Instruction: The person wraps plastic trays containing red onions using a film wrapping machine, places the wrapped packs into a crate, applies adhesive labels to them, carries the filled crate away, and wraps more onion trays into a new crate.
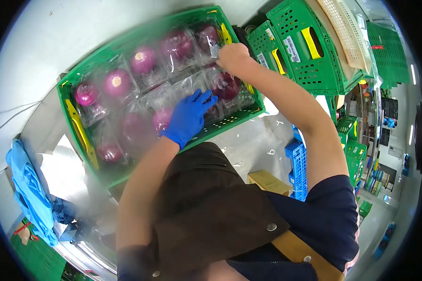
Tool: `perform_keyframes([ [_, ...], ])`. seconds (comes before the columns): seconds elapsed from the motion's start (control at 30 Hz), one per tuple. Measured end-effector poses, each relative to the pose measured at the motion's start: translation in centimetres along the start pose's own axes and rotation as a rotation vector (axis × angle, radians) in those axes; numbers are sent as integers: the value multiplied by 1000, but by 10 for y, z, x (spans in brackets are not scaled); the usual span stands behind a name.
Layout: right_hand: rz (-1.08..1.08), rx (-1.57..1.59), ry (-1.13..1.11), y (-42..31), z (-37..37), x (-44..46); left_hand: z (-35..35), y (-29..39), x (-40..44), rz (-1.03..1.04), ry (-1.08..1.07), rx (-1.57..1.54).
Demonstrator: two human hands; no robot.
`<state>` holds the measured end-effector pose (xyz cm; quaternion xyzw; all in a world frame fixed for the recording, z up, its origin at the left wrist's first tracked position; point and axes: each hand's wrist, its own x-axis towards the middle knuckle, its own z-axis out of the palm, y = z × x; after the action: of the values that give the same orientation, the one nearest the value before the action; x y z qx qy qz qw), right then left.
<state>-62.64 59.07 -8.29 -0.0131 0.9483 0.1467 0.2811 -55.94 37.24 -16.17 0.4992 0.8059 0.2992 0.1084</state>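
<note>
A green crate (86,61) with yellow handles holds several red onions (117,82) in clear plastic packs, set in two rows. My left hand (187,114), in a blue glove, lies over the near row with its fingers spread, touching the packs beside an onion (162,119). Bare, my right hand (233,57) is at the crate's right end, by the corner onion pack (207,38). Its fingers are curled down and their tips are hidden, so what they grip cannot be made out.
Stacked green crates (309,70) stand at the right, with a cream basket (344,33) on them. A blue crate (297,164) and a cardboard box (269,182) are on the floor. Blue cloth or plastic (27,187) hangs at the left.
</note>
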Motion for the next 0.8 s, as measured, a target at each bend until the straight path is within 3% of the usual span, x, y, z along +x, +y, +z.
perform_keyframes([
  [0.07,-35,116,107,-6,-1,-4,2,4,-2,-13,-10,13],
  [0.17,-356,231,564,-1,79,7,-1,10,-2,-35,-18,43],
  [0.3,-347,246,533,-1,115,-3,8,9,-10,-20,47,-25],
  [0.33,-169,401,340,-19,68,-32,7,10,-11,-15,33,3],
  [0.37,-259,402,391,-16,80,-34,10,11,-16,-11,135,-47],
  [0.4,-283,392,377,-15,87,-37,11,13,-15,-64,89,0],
  [0.43,-252,418,351,-20,97,-43,19,8,-18,-23,145,103],
  [0.47,-250,428,349,-23,97,-54,5,13,-18,-34,62,36],
  [0.57,-221,406,382,-25,103,-58,17,14,-28,-46,130,-4],
  [0.67,-176,287,432,-41,75,-39,-36,36,-77,-117,309,-398],
  [0.7,-270,376,627,-69,43,-40,-51,38,-96,-169,396,-488],
  [0.77,-402,670,718,-139,-23,-39,-79,42,-141,-260,563,-667],
  [0.8,-491,830,661,-180,-50,-39,-94,44,-166,-321,670,-657],
])
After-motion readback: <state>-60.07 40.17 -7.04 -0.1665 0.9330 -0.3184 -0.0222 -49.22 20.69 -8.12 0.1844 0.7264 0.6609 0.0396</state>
